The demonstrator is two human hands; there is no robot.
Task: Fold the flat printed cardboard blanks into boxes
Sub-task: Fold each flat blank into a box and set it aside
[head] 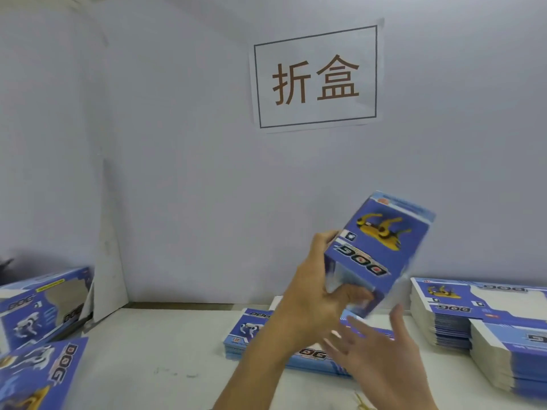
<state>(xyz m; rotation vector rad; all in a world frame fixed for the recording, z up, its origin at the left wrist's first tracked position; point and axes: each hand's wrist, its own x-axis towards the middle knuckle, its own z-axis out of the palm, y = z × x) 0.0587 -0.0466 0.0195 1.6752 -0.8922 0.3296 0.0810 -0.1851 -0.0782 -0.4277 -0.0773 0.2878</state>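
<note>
A blue printed box (381, 247) with a yellow robot dog and "DOG" lettering is raised above the table, tilted, its near end toward me. My left hand (313, 297) grips it from the left and below, fingers curled round its lower end. Just under the box, my right hand (379, 347) hovers with fingers spread and straight, motion-blurred, holding nothing. Beneath both hands a low pile of flat blue blanks (254, 332) lies on the white table (165, 350).
A tall stack of flat blanks (461, 309) stands at the right, with another stack (509, 359) in front of it. Folded boxes (44, 303) sit at the left edge. A white wall with a framed paper sign (316, 78) closes the back.
</note>
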